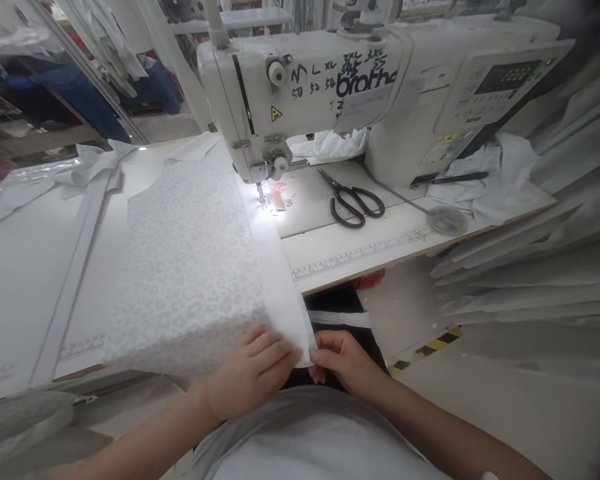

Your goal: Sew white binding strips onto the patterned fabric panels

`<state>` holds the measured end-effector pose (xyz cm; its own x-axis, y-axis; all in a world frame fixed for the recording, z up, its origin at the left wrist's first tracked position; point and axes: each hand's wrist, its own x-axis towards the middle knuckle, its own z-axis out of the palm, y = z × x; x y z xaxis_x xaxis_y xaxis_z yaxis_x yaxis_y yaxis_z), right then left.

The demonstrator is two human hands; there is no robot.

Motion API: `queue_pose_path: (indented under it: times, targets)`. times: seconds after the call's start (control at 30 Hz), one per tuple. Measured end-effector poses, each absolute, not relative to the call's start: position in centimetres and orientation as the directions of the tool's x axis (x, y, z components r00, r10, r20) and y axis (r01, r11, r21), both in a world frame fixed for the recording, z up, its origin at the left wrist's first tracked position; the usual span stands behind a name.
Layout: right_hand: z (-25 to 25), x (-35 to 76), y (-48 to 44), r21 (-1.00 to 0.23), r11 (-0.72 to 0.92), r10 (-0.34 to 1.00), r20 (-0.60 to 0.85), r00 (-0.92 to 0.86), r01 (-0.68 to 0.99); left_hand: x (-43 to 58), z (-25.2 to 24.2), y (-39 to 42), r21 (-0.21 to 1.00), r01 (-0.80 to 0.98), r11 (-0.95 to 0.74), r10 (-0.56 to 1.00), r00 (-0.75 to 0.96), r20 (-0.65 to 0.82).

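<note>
A white patterned fabric panel point(185, 267) lies flat on the sewing table and hangs over its near edge. Along its right side runs a plain white strip point(275, 267) that leads up under the needle point(261, 193) of a white sewing machine point(330, 87). My left hand point(253, 373) pinches the near end of the strip and panel from the left, fingers closed on the cloth. My right hand point(340, 360) pinches the same end from the right.
Black scissors point(353, 200) lie on the machine bed right of the needle. A long white band point(75, 267) lies down the left of the table. A ruler strip point(360, 253) is stuck on the table's front edge. Folded white cloth point(520, 267) is stacked at right.
</note>
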<state>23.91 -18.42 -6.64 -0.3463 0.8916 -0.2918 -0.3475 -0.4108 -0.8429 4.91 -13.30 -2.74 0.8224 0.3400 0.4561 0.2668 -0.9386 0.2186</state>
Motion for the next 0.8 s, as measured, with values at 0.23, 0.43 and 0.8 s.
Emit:
queue_pose_path:
  times: [0.23, 0.43, 0.8]
  targets:
    - [-4.0, 25.6, -18.5, -0.752, 0.515, 0.857, 0.455, -0.241, 0.412, 5.3, -1.6, -13.7, 0.355, 0.273, -0.894, 0.426, 0.764, 0.484]
    - [-2.5, 25.6, -17.0, -0.430, 0.746, 0.663, 0.547, -0.511, 0.509, 5.4, -0.2, -13.2, 0.555, 0.234, -0.798, 0.501, 0.770, 0.396]
    - [-2.2, 24.2, -13.9, -0.522, 0.732, 0.680, 0.531, -0.506, 0.437, 3.7, -0.5, -4.7, 0.409, 0.660, -0.630, 0.760, 0.632, 0.150]
